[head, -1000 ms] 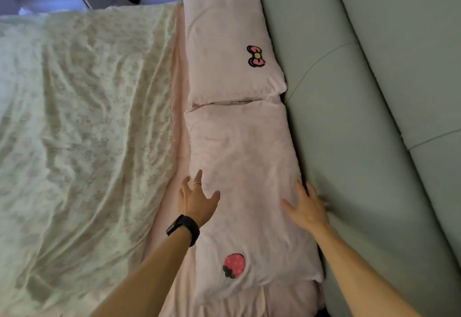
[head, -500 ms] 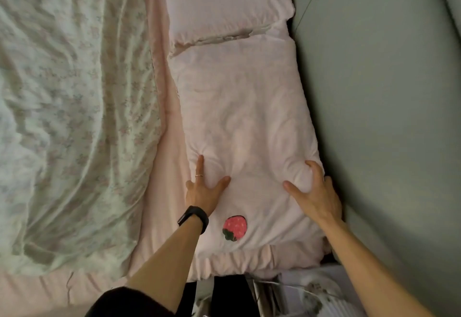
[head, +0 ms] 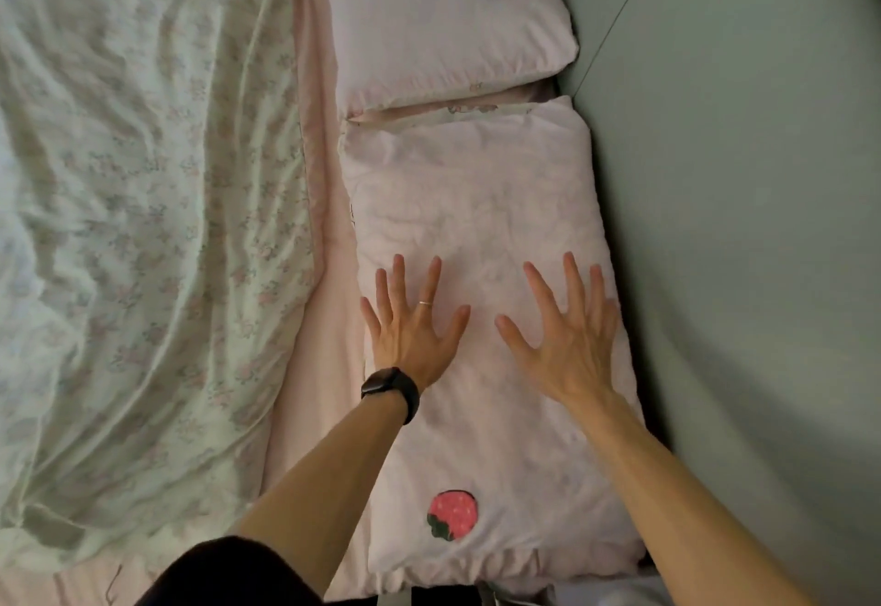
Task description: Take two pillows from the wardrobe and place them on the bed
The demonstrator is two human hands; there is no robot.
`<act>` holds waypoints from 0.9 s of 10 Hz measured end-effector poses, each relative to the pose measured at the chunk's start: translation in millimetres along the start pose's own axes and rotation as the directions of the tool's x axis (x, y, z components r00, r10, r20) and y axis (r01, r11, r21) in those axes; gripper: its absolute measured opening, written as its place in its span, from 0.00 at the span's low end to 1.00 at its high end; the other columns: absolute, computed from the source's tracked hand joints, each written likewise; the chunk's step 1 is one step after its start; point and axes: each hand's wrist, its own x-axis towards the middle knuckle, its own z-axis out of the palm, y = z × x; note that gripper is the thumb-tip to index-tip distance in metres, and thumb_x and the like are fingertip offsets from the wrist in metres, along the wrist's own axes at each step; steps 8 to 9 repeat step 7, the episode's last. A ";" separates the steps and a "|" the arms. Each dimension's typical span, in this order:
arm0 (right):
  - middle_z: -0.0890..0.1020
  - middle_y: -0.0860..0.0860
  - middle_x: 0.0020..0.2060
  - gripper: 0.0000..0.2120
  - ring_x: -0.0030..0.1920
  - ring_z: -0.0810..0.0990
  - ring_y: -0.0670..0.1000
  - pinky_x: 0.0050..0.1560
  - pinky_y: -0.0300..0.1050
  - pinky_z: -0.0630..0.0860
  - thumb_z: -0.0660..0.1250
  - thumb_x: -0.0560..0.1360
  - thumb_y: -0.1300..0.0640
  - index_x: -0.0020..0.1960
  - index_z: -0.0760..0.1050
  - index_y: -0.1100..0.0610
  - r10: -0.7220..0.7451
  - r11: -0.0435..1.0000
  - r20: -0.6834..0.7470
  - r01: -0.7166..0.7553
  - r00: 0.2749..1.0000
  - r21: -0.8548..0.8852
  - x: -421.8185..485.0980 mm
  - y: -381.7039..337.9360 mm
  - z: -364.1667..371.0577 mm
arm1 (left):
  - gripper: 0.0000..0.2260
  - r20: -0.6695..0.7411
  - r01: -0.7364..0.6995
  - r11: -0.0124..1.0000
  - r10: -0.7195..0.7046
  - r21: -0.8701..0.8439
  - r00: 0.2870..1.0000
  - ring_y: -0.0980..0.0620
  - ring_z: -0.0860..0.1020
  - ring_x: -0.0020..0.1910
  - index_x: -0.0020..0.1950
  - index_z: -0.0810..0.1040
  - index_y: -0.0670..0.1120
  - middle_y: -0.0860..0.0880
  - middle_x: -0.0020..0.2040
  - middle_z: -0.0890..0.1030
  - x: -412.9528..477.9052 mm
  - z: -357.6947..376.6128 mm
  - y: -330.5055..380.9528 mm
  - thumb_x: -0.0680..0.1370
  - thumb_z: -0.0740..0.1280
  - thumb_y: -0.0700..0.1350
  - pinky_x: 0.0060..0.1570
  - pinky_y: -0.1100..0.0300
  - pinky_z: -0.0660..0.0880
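Two pink pillows (head: 448, 28) (head: 476, 186), two hands (head: 410, 343) (head: 567, 353), one floral quilt (head: 143, 224), one black watch (head: 391, 388), one ring (head: 425, 303)

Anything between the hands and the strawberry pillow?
Nothing visible: left hand and right hand lie flat, fingers spread, directly on the strawberry pillow, which already lies on the bed beside the bow pillow.

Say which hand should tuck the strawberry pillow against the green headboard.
Probably the right. The right hand lies flat on the strawberry pillow near its edge beside the headboard; the left hand rests by the opposite edge, toward the floral quilt.
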 end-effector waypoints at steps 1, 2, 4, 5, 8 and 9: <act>0.38 0.46 0.81 0.36 0.79 0.32 0.55 0.75 0.70 0.41 0.51 0.75 0.26 0.79 0.45 0.35 0.032 0.995 0.050 -0.027 0.998 -0.092 32.4 17.8 32.8 | 0.32 -0.020 -0.067 0.997 0.068 0.029 0.997 0.44 0.37 0.79 0.77 0.42 0.68 0.51 0.81 0.38 44.0 12.3 -4.6 0.76 0.50 0.72 0.75 0.37 0.41; 0.37 0.44 0.80 0.35 0.79 0.32 0.54 0.74 0.71 0.41 0.48 0.75 0.27 0.79 0.43 0.34 0.041 0.990 0.037 -0.036 0.998 -0.136 43.1 35.3 61.7 | 0.33 -0.035 -0.096 0.991 0.100 0.091 0.994 0.45 0.35 0.78 0.76 0.40 0.69 0.53 0.81 0.37 61.9 31.8 -14.1 0.75 0.49 0.74 0.74 0.36 0.41; 0.39 0.44 0.81 0.35 0.80 0.36 0.55 0.75 0.70 0.40 0.48 0.75 0.26 0.79 0.43 0.34 0.022 0.989 -0.018 -0.025 1.000 -0.147 49.9 37.4 77.5 | 0.33 -0.050 -0.087 0.993 0.091 0.073 0.995 0.46 0.31 0.77 0.76 0.38 0.68 0.53 0.80 0.34 70.1 53.3 -21.1 0.76 0.49 0.73 0.73 0.33 0.39; 0.31 0.41 0.78 0.35 0.78 0.30 0.52 0.75 0.69 0.39 0.43 0.74 0.24 0.76 0.36 0.30 0.071 0.987 0.080 -0.059 0.994 -0.149 52.0 31.5 64.5 | 0.33 -0.038 -0.086 0.992 0.089 0.091 0.995 0.46 0.31 0.77 0.76 0.37 0.68 0.53 0.80 0.33 70.4 51.1 -21.4 0.76 0.48 0.73 0.73 0.33 0.40; 0.37 0.41 0.80 0.35 0.80 0.36 0.51 0.78 0.61 0.43 0.56 0.76 0.29 0.78 0.47 0.33 0.096 0.993 0.349 -0.113 0.932 0.028 53.4 12.1 4.0 | 0.32 -0.011 -0.096 0.983 0.099 0.156 0.995 0.44 0.34 0.78 0.76 0.34 0.68 0.52 0.80 0.34 64.8 41.0 -21.8 0.76 0.45 0.73 0.73 0.34 0.43; 0.37 0.41 0.80 0.35 0.80 0.36 0.51 0.78 0.61 0.43 0.56 0.76 0.29 0.78 0.47 0.33 0.096 0.993 0.349 -0.113 0.932 0.028 53.4 12.1 4.0 | 0.32 -0.011 -0.096 0.983 0.099 0.156 0.995 0.44 0.34 0.78 0.76 0.34 0.68 0.52 0.80 0.34 64.8 41.0 -21.8 0.76 0.45 0.73 0.73 0.34 0.43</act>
